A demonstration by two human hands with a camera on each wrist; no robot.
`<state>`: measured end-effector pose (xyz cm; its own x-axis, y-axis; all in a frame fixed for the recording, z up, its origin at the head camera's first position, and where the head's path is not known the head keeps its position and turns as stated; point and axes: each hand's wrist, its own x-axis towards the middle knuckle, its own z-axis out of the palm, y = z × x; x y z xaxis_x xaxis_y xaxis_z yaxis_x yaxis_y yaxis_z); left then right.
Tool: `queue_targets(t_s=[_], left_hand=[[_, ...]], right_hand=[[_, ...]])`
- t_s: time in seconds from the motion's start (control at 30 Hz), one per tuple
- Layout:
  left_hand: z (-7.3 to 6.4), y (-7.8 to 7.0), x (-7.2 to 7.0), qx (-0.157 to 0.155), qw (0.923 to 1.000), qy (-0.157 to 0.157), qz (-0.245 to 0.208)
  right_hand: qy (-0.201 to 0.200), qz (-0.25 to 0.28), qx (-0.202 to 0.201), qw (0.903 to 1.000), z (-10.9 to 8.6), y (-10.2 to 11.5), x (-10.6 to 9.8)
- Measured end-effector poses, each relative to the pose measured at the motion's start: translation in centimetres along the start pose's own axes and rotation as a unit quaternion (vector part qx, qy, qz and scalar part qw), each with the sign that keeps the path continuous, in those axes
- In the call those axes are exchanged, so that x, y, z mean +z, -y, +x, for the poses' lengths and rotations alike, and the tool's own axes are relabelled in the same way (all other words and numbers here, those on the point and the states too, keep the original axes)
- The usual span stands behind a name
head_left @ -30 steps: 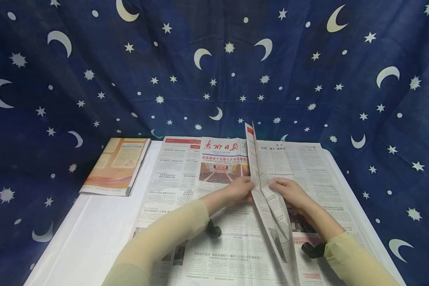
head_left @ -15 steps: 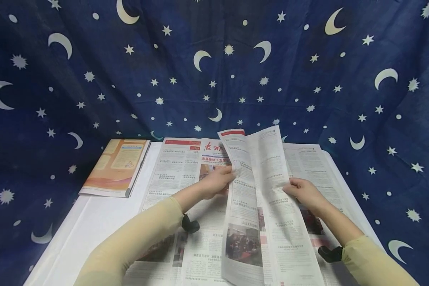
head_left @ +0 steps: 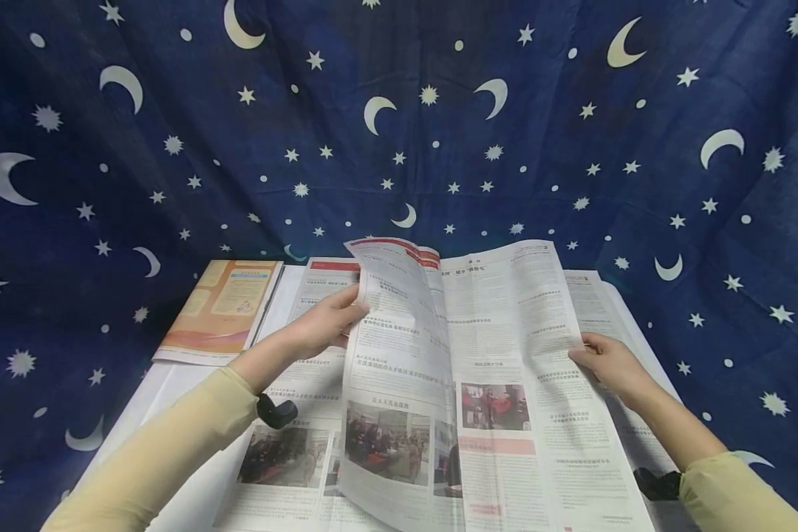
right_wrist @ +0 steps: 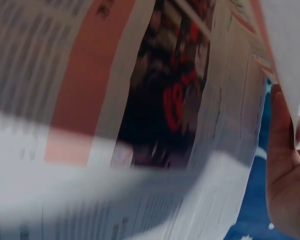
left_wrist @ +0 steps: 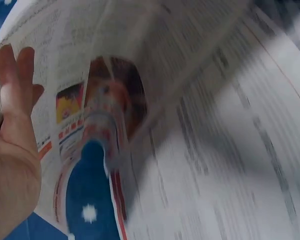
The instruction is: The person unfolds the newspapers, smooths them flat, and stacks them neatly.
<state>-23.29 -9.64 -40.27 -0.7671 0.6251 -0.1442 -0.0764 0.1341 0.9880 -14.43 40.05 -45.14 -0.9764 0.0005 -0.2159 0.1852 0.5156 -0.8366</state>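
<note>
The newspaper [head_left: 505, 332] stands partly raised between the two hands, its spread pages bowed toward a central fold. The left hand [head_left: 329, 318] holds its left edge, palm turned inward, its forearm slanting up from the lower left. The right hand [head_left: 612, 362] pinches the opposite edge between thumb and fingers, sitting a little nearer the body, its forearm coming in from the lower right. The left wrist view is blurred, so the exact set of that thumb is hard to tell. Below both hands lie more printed sheets [head_left: 279, 510], largely covered by the raised pages. Left of the left hand, just past its forearm, a glossy orange booklet [head_left: 219, 307] lies flat on the white table [head_left: 166, 384]. Each wrist carries a black strap [head_left: 277, 411], next to a thin, pale yellow sleeve [head_left: 166, 443]. Beyond the hands hangs a dark blue cloth [head_left: 399, 66] with moons, stars and dots. The newsprint is thin, matte and softly creased, with dense columns and colour photographs [head_left: 495, 406].
</note>
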Motion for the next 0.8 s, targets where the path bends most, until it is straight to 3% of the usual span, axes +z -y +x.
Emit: queue_targets(t_s=[0.2, 0.33, 0.57, 0.8], left_hand=[[-2.8, 0.6, -3.4, -0.018, 0.9991, -0.025, 0.029], [-4.2, 1.7, -5.4, -0.049, 0.9960, -0.057, 0.048], [-5.9, 3.9, -8.7, -0.083, 0.9884, -0.111, 0.062], [-6.8, 5.8, -11.1, -0.126, 0.9800, -0.135, 0.075]], right_hand=[[-0.012, -0.041, 0.008, 0.9991, -0.8, -1.2, -2.2], [-0.022, -0.078, 0.015, 0.9966, -1.1, -1.9, -3.6], [-0.039, -0.138, 0.033, 0.9891, -1.8, -3.4, -5.9], [-0.042, -0.157, 0.051, 0.9855, -2.2, -4.4, -7.6]])
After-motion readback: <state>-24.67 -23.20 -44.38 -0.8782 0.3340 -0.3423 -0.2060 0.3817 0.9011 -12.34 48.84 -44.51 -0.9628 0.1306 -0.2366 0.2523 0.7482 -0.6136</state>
